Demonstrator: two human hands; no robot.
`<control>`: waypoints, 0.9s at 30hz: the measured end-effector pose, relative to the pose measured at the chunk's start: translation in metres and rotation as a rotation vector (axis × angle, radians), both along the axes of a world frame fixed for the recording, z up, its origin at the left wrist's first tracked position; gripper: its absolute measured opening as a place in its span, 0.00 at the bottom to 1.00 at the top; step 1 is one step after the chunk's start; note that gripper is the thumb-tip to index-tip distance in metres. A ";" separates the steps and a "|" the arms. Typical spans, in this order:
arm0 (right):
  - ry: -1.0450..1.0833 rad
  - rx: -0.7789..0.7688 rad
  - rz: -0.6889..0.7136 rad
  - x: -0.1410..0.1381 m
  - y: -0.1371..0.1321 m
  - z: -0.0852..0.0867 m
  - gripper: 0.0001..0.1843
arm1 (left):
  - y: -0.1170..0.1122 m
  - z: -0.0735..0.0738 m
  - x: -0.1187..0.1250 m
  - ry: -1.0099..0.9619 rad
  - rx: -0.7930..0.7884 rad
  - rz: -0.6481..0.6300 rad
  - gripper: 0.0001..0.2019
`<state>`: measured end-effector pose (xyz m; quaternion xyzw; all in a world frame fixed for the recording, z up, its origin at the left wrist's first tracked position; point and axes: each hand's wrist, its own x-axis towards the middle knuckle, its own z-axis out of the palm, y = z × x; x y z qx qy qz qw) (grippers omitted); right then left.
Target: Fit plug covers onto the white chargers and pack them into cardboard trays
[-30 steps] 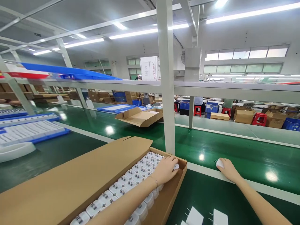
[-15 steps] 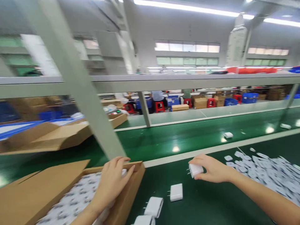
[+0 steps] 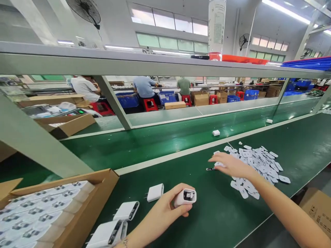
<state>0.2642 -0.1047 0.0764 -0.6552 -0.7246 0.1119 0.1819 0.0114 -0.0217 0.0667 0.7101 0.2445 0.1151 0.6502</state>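
Plug [image 3: 185, 197] sits in my L hand [image 3: 165, 208], thumb and fingers snug round its sides, w/ the hollow end facing me and small bits [image 3: 190, 195] showing inside. R hand [image 3: 234, 165] is ahead and right of that grip, fingers stretched out, palm down, nr the left edge of a pile of white plates [image 3: 262, 165]. It looks to hold nothing, tho from my end I can't tell if it touches the plate right under it.

What could go wrong: plug could slip b/c mostly finger ends hold it, and a rough tip could prob shake the bits inside. R hand could grab 2 plates b/c they lie in a heap, or shove the black strip [image 3: 210, 169] just by its fingers. L hand could bump the loose plugs [image 3: 126, 210] if it swings left, b/c they lie so close.

Other stuff: farther left of the grip is a brown box [image 3: 93, 208] w/ rows of plugs [image 3: 51, 215], prongs up. Its side wall stands btwn them and the loose ones. Past the grip, a high shelf [image 3: 155, 65] and a thick post [image 3: 38, 134] behind the box would block a long reach. 1 more plug [image 3: 216, 133] lies beyond R hand.
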 end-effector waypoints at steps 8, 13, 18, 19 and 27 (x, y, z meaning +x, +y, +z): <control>-0.005 -0.106 -0.171 0.093 0.010 -0.051 0.15 | -0.019 0.010 0.004 -0.059 0.212 0.042 0.11; 0.108 -0.048 -0.162 0.093 0.016 -0.046 0.05 | -0.029 0.013 0.000 -0.157 0.207 0.149 0.12; 0.334 -0.037 -0.163 0.071 0.015 -0.034 0.12 | -0.021 -0.005 -0.004 -0.190 0.081 0.243 0.13; 0.383 -0.044 -0.148 0.061 0.014 -0.031 0.14 | -0.019 -0.009 -0.004 -0.185 0.065 0.260 0.14; 1.101 -0.080 0.032 -0.037 0.025 -0.015 0.15 | 0.001 -0.036 -0.007 -0.243 0.006 0.297 0.14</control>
